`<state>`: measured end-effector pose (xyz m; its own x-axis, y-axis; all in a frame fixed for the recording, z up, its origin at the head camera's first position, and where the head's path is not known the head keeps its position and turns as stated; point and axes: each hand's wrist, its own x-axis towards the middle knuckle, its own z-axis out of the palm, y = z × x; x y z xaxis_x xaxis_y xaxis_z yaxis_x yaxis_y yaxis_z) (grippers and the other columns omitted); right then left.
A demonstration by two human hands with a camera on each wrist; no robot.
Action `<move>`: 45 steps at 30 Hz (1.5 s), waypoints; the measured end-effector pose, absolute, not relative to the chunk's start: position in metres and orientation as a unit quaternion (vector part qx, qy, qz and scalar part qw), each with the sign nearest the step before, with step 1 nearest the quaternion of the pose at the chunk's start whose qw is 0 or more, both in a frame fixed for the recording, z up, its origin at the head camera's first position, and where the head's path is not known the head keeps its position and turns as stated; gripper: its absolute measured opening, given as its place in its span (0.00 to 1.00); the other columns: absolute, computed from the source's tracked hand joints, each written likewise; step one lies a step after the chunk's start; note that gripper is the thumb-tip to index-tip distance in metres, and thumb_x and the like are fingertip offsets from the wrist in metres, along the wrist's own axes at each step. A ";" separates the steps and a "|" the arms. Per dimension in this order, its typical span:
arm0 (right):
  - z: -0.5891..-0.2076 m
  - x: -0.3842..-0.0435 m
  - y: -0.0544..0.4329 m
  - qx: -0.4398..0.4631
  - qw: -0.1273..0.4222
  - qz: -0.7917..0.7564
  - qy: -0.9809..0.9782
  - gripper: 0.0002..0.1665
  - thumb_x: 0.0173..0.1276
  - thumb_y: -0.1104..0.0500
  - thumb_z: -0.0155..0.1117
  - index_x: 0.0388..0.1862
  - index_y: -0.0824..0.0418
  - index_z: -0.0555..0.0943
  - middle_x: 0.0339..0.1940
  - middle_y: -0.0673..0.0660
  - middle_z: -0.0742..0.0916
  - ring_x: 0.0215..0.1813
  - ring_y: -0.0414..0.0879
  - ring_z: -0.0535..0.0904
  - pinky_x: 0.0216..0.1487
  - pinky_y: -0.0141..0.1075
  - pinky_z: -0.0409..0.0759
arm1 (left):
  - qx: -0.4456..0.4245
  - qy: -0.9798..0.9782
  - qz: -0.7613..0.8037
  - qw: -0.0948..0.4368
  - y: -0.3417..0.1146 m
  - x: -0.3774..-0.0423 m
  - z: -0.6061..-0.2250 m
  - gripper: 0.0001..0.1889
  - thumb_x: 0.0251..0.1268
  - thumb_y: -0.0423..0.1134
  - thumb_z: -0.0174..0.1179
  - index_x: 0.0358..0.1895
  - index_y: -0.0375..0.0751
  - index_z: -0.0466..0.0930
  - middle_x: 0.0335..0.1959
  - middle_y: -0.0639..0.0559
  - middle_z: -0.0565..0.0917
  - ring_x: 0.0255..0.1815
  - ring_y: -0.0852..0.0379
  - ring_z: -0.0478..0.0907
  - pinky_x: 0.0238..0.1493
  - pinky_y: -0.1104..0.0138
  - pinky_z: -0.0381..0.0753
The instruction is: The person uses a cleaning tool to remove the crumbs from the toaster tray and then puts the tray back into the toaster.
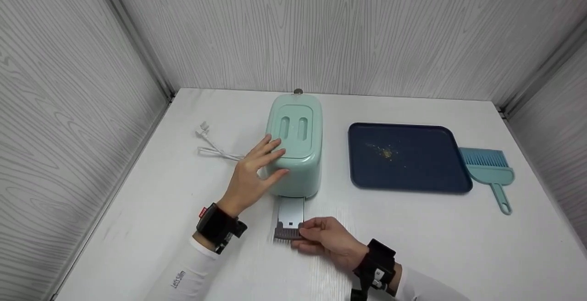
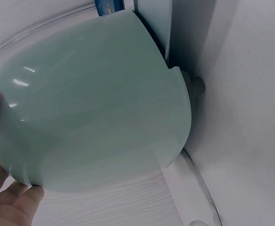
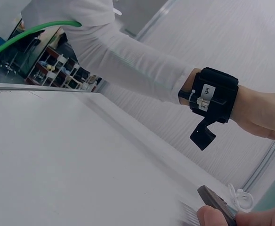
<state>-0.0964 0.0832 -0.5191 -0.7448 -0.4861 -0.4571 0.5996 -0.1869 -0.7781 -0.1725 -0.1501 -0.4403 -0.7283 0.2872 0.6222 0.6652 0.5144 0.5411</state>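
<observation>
A mint-green toaster [image 1: 296, 172] with two slots in its top stands lengthwise on the table. My left hand [image 1: 250, 175] rests on its near left corner, fingers straight and spread on the top, thumb by the near end. In the left wrist view the fingertips [image 2: 28, 200] touch the glossy toaster shell [image 2: 90, 108]. From under the toaster's near end sticks a flat metal crumb tray [image 1: 290, 209] with a dark grey ridged end [image 1: 287, 233]. My right hand [image 1: 332, 241] pinches the right side of that end between thumb and fingers.
Right of the toaster lies a dark blue tray [image 1: 426, 172] with a small heap of crumbs [image 1: 386, 153]. A teal brush and dustpan [image 1: 490, 172] touch its right edge. The white power cord [image 1: 215, 150] lies left of the toaster. Grey wood-grain panels [image 1: 321, 35] enclose the table.
</observation>
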 end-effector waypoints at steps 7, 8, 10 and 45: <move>-0.518 -0.102 0.082 0.054 0.352 -0.773 0.525 0.16 0.75 0.68 0.62 0.56 0.77 0.74 0.53 0.72 0.85 0.46 0.50 0.90 0.50 0.32 0.89 | -0.283 -0.838 -0.408 0.229 -0.151 -0.172 -0.441 0.24 0.64 0.43 0.74 0.61 0.36 0.85 0.70 0.44 0.79 0.78 0.43 0.66 0.76 0.51 0.70; -0.518 -0.103 0.082 0.055 0.353 -0.772 0.525 0.16 0.76 0.68 0.62 0.57 0.77 0.74 0.54 0.72 0.85 0.46 0.50 0.90 0.49 0.32 0.89 | -0.282 -0.838 -0.409 0.227 -0.151 -0.171 -0.441 0.24 0.64 0.43 0.73 0.61 0.36 0.84 0.70 0.44 0.78 0.78 0.43 0.65 0.76 0.51 0.70; -0.517 -0.105 0.082 0.057 0.354 -0.771 0.526 0.18 0.76 0.67 0.61 0.59 0.78 0.73 0.55 0.72 0.84 0.47 0.50 0.90 0.50 0.31 0.88 | -0.281 -0.838 -0.411 0.224 -0.151 -0.171 -0.441 0.25 0.64 0.44 0.73 0.61 0.36 0.84 0.70 0.44 0.78 0.79 0.44 0.65 0.76 0.51 0.70; -0.519 -0.132 0.076 0.086 0.305 -0.776 0.546 0.23 0.74 0.68 0.64 0.62 0.79 0.74 0.49 0.69 0.88 0.47 0.49 0.90 0.52 0.32 0.88 | -0.284 -0.835 -0.411 0.230 -0.150 -0.171 -0.441 0.24 0.64 0.43 0.74 0.61 0.36 0.84 0.70 0.43 0.78 0.78 0.43 0.65 0.76 0.50 0.70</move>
